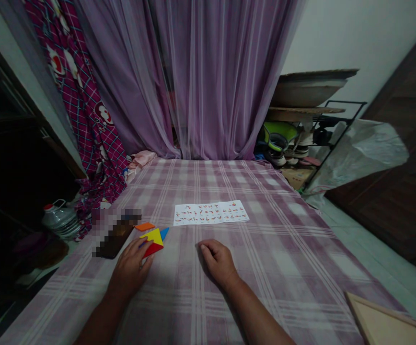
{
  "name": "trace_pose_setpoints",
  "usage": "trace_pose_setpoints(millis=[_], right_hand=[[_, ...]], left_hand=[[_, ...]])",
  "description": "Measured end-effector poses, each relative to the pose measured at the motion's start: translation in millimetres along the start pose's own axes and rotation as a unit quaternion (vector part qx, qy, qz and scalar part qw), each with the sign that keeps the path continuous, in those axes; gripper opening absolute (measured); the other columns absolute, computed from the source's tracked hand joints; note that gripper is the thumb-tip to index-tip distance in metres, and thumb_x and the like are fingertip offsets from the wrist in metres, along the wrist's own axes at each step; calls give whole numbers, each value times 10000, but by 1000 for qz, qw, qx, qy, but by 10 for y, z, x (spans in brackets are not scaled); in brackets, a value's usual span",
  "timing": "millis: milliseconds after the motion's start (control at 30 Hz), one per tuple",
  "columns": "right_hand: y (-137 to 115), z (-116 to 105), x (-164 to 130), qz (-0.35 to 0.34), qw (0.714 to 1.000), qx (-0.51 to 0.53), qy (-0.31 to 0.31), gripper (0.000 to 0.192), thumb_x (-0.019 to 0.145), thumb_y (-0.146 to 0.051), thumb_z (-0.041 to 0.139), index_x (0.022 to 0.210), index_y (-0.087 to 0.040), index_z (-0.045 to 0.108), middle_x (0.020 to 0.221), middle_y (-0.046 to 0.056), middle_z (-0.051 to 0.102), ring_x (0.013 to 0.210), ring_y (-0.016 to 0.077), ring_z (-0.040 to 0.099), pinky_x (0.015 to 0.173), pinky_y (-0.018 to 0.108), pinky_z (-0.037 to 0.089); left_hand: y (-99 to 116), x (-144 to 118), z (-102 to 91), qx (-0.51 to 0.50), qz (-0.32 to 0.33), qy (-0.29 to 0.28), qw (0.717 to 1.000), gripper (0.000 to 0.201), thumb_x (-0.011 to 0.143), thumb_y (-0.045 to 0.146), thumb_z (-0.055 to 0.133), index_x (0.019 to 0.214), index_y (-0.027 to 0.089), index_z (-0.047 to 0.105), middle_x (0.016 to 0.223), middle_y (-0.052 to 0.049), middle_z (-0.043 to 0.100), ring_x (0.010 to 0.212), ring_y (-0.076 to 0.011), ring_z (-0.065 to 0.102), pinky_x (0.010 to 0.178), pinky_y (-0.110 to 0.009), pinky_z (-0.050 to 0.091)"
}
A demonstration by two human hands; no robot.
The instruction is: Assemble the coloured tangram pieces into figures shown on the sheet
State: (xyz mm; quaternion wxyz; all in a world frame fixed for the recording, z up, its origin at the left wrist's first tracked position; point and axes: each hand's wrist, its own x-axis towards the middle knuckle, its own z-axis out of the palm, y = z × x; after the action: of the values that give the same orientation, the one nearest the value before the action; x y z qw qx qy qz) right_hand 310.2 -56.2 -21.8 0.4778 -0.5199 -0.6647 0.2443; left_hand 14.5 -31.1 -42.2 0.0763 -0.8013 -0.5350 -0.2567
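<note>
My left hand (131,268) lies on the purple checked cloth (229,282) with its fingertips touching a small cluster of flat coloured tangram pieces: a yellow piece (154,236), a red piece (154,248) and a blue piece (164,233). An orange piece (144,226) lies just beyond them. My right hand (218,261) rests on the cloth as a loose fist, holding nothing, a short way right of the pieces. A white sheet printed with small figures (211,212) lies flat beyond both hands.
A dark flat object (116,237) lies left of the pieces, partly blurred. A wooden tray corner (384,323) shows at the bottom right. Purple curtains hang behind. A shoe rack (301,139) stands at the right, a plastic jug (60,219) on the floor at the left.
</note>
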Motion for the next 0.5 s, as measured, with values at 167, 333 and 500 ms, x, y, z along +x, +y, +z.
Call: trace_pose_setpoints(millis=[167,333,500], right_hand=[[1,0,2,0,1000,-11,-9,267,911,-275,480,879,-204,735,873,67,748,834,199,690,775,312,518],[2,-1,5,-6,1000,-20,-12,257,908,-260,486,877,-214,737,871,60,748,832,192,689,773,302,511],[-6,-2,5,-11,1000,-23,-11,267,913,-266,479,875,-211,737,863,65,748,828,197,692,774,310,511]], left_hand=[[85,21,-57,-30,52,-27,998,365,953,328,415,1188,239,679,1232,-84,675,1160,-251,621,995,-414,521],[227,62,-93,-61,93,-57,992,378,971,339,419,1264,231,633,1247,-72,682,1175,-227,624,1006,-371,514],[253,77,-93,-60,80,-52,994,397,958,435,457,1249,234,638,1243,-81,686,1176,-250,624,1016,-410,504]])
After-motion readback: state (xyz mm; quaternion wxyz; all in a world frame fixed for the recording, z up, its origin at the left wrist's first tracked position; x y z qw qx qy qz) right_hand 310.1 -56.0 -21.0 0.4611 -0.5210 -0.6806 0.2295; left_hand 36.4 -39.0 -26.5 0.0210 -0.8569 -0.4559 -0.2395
